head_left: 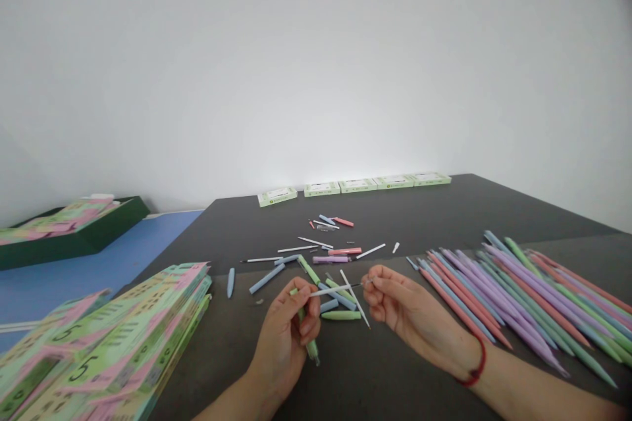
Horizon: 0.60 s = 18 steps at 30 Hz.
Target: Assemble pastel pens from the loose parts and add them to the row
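My left hand (291, 322) is closed around a green pen barrel (312, 348), which slants down below the fingers. Between its thumb and forefinger it also pinches a thin white pen refill (330, 291) pointing right. At the refill's dark far end, the fingertips of my right hand (395, 296) are pinched on a small clear piece, partly hidden. Beneath and beyond the hands lie loose pen parts: green barrels (340, 316), blue barrels (266, 279), a purple barrel (330, 260), a pink barrel (344, 251) and several white refills (371, 250).
Many coloured pens (513, 302) lie side by side on the dark table (222, 362) at right. Stacked green-and-pink packets (133, 335) fill the near left. A dark green tray (113, 230) with packets stands on a blue surface (168, 230). Flat boxes (358, 185) line the back edge.
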Each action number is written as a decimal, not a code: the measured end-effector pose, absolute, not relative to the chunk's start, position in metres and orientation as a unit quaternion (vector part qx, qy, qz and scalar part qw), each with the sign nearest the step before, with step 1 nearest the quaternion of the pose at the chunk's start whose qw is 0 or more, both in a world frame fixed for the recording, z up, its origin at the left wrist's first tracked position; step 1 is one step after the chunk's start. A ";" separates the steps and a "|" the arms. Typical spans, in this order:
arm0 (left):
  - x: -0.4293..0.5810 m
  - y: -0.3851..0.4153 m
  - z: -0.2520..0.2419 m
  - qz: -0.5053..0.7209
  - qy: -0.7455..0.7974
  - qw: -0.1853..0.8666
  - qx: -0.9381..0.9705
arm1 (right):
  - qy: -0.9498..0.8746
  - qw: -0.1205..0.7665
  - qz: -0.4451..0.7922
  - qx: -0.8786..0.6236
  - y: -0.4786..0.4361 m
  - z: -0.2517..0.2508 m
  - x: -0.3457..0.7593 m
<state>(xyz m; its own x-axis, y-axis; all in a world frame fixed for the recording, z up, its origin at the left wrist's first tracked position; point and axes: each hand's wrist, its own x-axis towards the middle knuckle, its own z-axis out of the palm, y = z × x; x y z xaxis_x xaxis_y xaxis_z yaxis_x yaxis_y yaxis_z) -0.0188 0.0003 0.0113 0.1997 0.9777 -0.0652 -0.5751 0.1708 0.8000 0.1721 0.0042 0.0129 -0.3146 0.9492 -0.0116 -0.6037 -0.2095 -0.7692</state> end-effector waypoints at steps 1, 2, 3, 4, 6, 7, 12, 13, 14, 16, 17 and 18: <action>-0.018 0.000 0.011 0.552 0.306 0.701 0.333 | -0.346 0.522 0.737 -0.255 0.003 0.013 0.172; -0.018 -0.001 0.011 0.549 0.306 0.701 0.337 | -0.351 0.518 0.736 -0.257 0.003 0.013 0.171; -0.017 -0.002 0.012 0.547 0.305 0.701 0.341 | -0.355 0.517 0.734 -0.260 0.002 0.012 0.171; -0.017 -0.002 0.012 0.545 0.304 0.702 0.344 | -0.359 0.516 0.732 -0.264 0.001 0.012 0.171; -0.016 -0.003 0.012 0.542 0.302 0.703 0.347 | -0.366 0.516 0.727 -0.267 -0.001 0.012 0.170; -0.015 -0.003 0.012 0.542 0.303 0.703 0.346 | -0.370 0.516 0.725 -0.266 -0.001 0.012 0.170; -0.015 -0.003 0.012 0.543 0.303 0.704 0.343 | -0.382 0.516 0.715 -0.275 -0.002 0.013 0.168; -0.016 -0.003 0.012 0.543 0.301 0.704 0.345 | -0.382 0.518 0.712 -0.281 -0.002 0.014 0.168; -0.016 -0.003 0.012 0.543 0.301 0.704 0.345 | -0.381 0.521 0.708 -0.287 -0.002 0.014 0.167; -0.016 -0.003 0.012 0.544 0.299 0.703 0.347 | -0.380 0.524 0.703 -0.296 -0.003 0.015 0.167; -0.016 -0.002 0.012 0.544 0.298 0.703 0.348 | -0.380 0.524 0.701 -0.298 -0.003 0.015 0.167; -0.015 -0.002 0.012 0.544 0.297 0.703 0.350 | -0.382 0.524 0.700 -0.299 -0.003 0.016 0.166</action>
<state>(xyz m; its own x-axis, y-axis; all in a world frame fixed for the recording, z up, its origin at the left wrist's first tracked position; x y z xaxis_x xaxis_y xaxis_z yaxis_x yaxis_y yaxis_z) -0.0154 -0.0024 0.0122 0.2324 0.9719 -0.0369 -0.5563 0.1640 0.8146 0.1664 -0.0033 0.0156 -0.2729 0.9619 -0.0181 -0.5057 -0.1595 -0.8478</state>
